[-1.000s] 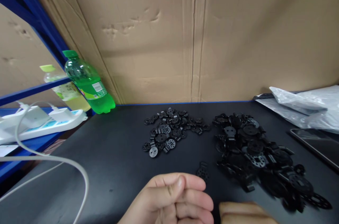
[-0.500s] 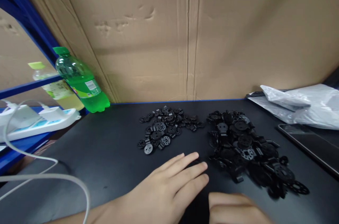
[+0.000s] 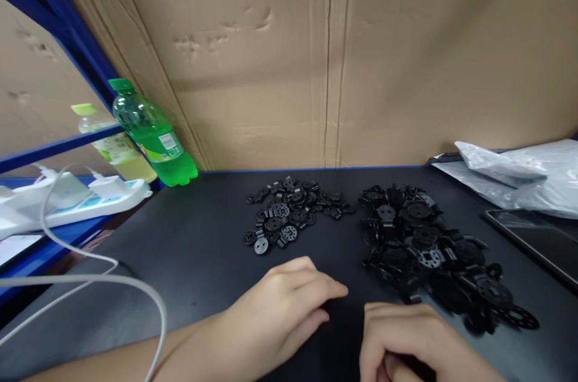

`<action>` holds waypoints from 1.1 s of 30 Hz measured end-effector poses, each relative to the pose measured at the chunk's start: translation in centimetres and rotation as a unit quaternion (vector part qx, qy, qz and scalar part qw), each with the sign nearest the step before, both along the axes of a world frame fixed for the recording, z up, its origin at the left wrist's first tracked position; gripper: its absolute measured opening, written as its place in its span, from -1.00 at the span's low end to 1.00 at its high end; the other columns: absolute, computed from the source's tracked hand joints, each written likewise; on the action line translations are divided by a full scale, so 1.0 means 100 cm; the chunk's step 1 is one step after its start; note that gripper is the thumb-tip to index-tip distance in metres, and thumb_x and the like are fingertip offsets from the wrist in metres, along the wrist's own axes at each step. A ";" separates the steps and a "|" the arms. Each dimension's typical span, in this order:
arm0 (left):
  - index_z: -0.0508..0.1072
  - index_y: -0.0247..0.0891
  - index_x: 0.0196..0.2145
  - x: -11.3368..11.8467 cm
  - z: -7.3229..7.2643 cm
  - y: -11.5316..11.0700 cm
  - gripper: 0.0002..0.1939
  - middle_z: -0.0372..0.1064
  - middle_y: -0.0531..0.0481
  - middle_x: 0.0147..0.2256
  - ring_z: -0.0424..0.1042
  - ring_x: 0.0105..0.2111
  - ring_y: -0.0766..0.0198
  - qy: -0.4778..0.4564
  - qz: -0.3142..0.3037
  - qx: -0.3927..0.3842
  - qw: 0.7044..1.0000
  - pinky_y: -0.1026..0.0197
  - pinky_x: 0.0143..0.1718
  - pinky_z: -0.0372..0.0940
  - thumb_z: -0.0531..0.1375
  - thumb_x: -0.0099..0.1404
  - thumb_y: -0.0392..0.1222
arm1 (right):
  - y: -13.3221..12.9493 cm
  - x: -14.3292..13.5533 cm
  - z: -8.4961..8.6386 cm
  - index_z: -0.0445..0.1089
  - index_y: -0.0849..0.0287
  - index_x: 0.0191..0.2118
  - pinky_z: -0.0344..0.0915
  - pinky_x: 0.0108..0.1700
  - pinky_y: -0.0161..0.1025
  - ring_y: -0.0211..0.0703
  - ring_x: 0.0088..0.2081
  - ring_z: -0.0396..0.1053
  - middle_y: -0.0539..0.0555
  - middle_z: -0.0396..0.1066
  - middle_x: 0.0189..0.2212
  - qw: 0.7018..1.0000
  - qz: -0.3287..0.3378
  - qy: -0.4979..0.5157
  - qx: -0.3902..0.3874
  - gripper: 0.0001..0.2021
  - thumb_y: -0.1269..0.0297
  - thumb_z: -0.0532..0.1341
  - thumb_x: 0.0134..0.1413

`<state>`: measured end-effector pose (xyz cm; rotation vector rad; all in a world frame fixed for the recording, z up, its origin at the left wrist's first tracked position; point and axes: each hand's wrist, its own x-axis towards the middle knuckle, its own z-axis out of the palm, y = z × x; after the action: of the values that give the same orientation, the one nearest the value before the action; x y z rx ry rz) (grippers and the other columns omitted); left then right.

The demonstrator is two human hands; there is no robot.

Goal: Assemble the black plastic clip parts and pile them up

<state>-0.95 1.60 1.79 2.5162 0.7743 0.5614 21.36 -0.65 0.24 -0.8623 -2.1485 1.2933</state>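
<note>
Fingers [image 3: 321, 289] of left hand [image 3: 275, 313] now bent, hold unclear.

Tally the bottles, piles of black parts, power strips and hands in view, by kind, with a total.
Bottles: 2 (green bottle, pale yellow bottle)
Piles of black parts: 2 (left pile, right pile); single parts overlap too much to count
Power strips: 1 (white power strip)
Hands: 2 (left hand, right hand)
Total: 7

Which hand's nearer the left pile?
Left. The left hand is just this side of the left pile; the right hand is farther off, to its right and nearer the camera.
</note>
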 end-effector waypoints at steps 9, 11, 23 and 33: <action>0.53 -0.32 -0.05 0.009 -0.005 -0.012 -0.51 0.60 -0.13 -0.23 0.57 -0.28 0.22 -0.264 0.034 0.010 0.964 0.32 -0.19 0.45 0.35 0.06 -0.58 | 0.005 0.000 -0.003 0.22 0.15 -0.24 0.23 -0.43 -0.39 -0.27 -0.40 0.39 -0.03 0.40 -0.41 0.930 -0.031 0.112 -0.349 -0.71 0.13 0.30 0.03; 0.54 -0.34 -0.03 0.011 -0.004 -0.015 -0.50 0.58 -0.18 -0.19 0.58 -0.23 0.17 -0.290 0.009 -0.017 0.957 0.28 -0.16 0.47 0.35 0.05 -0.60 | 0.005 -0.001 -0.004 0.24 0.17 -0.18 0.19 -0.44 -0.44 -0.31 -0.35 0.38 -0.01 0.39 -0.34 0.907 0.001 0.157 -0.391 -0.58 0.02 0.36 0.00; 0.57 -0.35 -0.11 0.019 -0.009 -0.023 -0.62 0.58 -0.23 -0.17 0.59 -0.20 0.14 -0.277 0.010 -0.079 0.958 0.29 -0.14 0.47 0.37 0.11 -0.56 | 0.005 -0.009 -0.004 0.27 0.24 -0.24 0.22 -0.45 -0.47 -0.34 -0.40 0.39 -0.02 0.36 -0.41 0.911 -0.012 0.155 -0.383 -0.48 -0.11 0.38 -0.04; 0.58 -0.33 -0.20 0.022 -0.020 -0.018 -0.61 0.59 -0.13 -0.26 0.59 -0.29 0.21 -0.291 0.050 -0.088 0.951 0.31 -0.23 0.48 0.35 0.04 -0.63 | 0.006 -0.010 -0.005 0.28 0.23 -0.15 0.23 -0.42 -0.43 -0.31 -0.40 0.38 -0.01 0.38 -0.43 0.915 -0.019 0.127 -0.381 -0.46 -0.15 0.33 -0.01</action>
<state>1.22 -0.15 -0.24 1.9926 0.6820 1.1451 20.37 -0.02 -0.25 -0.9330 -1.3968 2.1363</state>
